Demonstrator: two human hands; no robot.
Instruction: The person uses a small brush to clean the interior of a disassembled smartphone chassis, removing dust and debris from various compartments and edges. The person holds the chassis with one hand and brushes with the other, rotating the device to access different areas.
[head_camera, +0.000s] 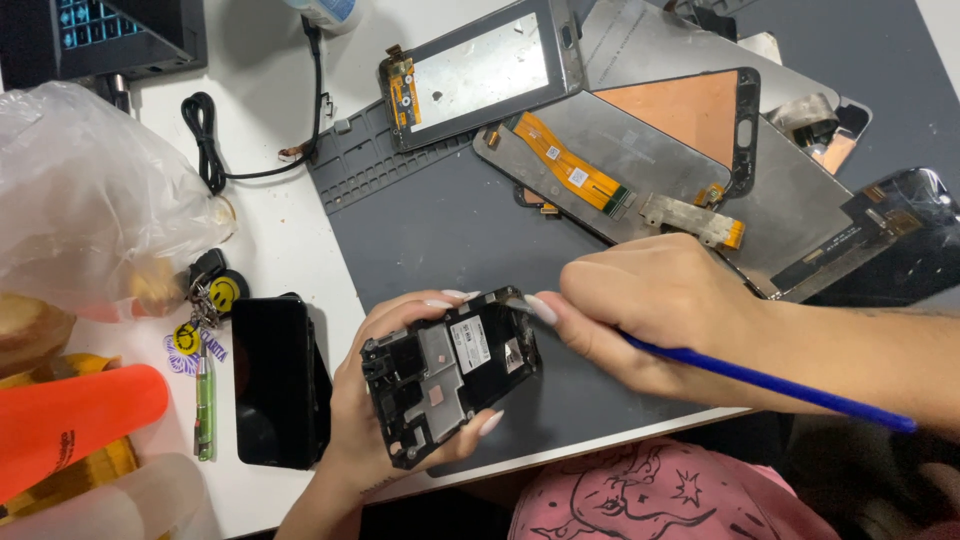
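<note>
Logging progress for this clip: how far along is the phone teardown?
Done: the phone has its back off, with the inner frame exposed. In hand: left hand cradles it while right hand works a blue tool at its top edge. Left: the internal parts appear still in place.

My left hand comes up from the table's near edge, palm up, fingers curled in a cradling grip. My right hand reaches in from the right, fingers pinched together, knuckles up.

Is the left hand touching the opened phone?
Touching: the head view shows the left hand wrapped around the opened phone, fingertips on both edges.
</note>
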